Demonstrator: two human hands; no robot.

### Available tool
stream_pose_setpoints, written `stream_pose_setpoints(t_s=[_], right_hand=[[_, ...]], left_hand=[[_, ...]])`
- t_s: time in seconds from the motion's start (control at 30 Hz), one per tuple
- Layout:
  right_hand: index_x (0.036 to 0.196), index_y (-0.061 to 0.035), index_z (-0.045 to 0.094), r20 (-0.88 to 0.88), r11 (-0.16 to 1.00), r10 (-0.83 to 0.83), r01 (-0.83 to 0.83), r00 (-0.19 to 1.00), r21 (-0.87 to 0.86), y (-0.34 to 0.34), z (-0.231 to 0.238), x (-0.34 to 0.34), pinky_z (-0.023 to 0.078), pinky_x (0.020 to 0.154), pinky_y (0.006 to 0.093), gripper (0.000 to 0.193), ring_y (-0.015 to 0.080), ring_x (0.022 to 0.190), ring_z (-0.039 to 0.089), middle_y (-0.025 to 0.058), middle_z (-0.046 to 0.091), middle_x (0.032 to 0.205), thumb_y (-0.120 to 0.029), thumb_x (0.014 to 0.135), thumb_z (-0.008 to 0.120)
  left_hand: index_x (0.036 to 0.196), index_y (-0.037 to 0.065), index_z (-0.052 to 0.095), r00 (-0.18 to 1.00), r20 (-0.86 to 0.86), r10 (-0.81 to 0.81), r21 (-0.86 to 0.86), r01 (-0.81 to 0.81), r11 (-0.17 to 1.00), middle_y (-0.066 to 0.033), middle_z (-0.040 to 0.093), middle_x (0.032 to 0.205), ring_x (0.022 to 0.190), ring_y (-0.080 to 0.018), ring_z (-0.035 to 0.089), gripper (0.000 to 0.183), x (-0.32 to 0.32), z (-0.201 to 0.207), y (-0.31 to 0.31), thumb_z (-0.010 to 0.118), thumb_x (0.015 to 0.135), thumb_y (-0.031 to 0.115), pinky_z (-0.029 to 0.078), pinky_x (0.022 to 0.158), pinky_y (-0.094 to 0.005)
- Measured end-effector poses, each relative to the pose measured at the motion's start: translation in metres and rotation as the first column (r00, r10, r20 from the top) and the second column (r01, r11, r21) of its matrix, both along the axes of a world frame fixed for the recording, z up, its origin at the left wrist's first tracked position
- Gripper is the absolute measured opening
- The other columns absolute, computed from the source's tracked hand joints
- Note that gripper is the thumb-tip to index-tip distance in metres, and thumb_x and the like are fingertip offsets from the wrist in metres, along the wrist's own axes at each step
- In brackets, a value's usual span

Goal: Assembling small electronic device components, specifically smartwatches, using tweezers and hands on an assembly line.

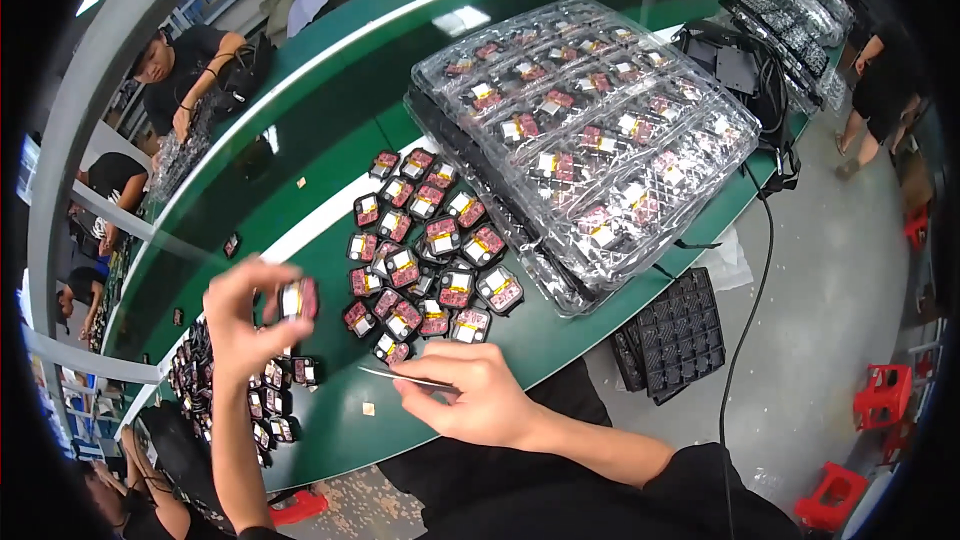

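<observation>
My left hand [235,315] is raised over the green bench, its fingers and thumb pinching a small black rounded device [299,300] with a pink face and white label. Metal tweezers [385,373] are gripped in my right hand [475,400], their tip pointing left toward the bench. Just beyond my right hand lies a loose group of similar devices [403,268], with white labels and yellow strips showing. Another crowded pile of devices [195,375] sits to the left, partly hidden behind my left hand and forearm. A small beige square [369,409] rests on the bench between my hands.
Stacked clear plastic trays [590,225] filled with devices cover the right of the bench. Black empty trays [680,335] lie on the floor beside a hanging cable [765,270]. Red stools [882,395] stand at right. A co-worker [195,80] sits across the bench.
</observation>
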State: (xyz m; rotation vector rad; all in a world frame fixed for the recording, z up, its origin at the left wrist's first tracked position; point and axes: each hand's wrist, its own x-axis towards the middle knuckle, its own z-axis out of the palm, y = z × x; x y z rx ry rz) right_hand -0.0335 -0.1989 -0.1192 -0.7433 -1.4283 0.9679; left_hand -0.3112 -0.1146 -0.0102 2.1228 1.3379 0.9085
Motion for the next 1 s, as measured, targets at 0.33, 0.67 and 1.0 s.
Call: stream_pose_setpoints(t_s=[0.33,0.67,1.0], right_hand=[[0.096,0.0019,0.077,0.33,0.989,0.13,-0.145,0.935,0.02,-0.003,-0.002,0.003,0.057,0.065,0.0503,0.017,0.0391,0.074,0.073,0.0143,0.069,0.087,-0.015,0.096,0.074],[0.109,-0.0031,0.083,0.495,0.978,0.003,-0.107,0.869,0.181,-0.004,-0.01,0.001,0.06,0.064,0.0437,0.019,0.0295,0.073,0.075,0.0075,0.069,0.09,-0.013,0.093,0.079],[0.111,-0.0063,0.08,0.622,0.93,-0.06,-0.183,0.781,0.32,-0.001,-0.002,-0.01,0.06,0.064,0.0379,0.021,0.0213,0.088,0.071,0.0017,0.068,0.1,-0.012,0.091,0.081]], left_hand=[[0.126,0.003,0.078,0.741,-0.27,-0.615,0.208,0.668,0.714,-0.0111,0.073,0.117,0.109,-0.0275,0.069,0.045,0.274,0.04,0.172,0.087,0.095,0.034,0.054,0.096,-0.0406],[0.145,0.009,0.068,0.867,-0.317,-0.385,0.389,0.489,0.781,-0.0131,0.068,0.148,0.141,-0.0338,0.06,0.04,0.209,0.008,0.21,0.068,0.11,0.027,0.045,0.122,-0.0461],[0.149,0.008,0.067,0.517,-0.848,0.118,-0.019,-0.251,0.968,-0.0178,0.068,0.145,0.135,-0.0369,0.066,0.054,-0.084,-0.038,0.159,0.066,0.11,0.045,0.052,0.115,-0.0469]])
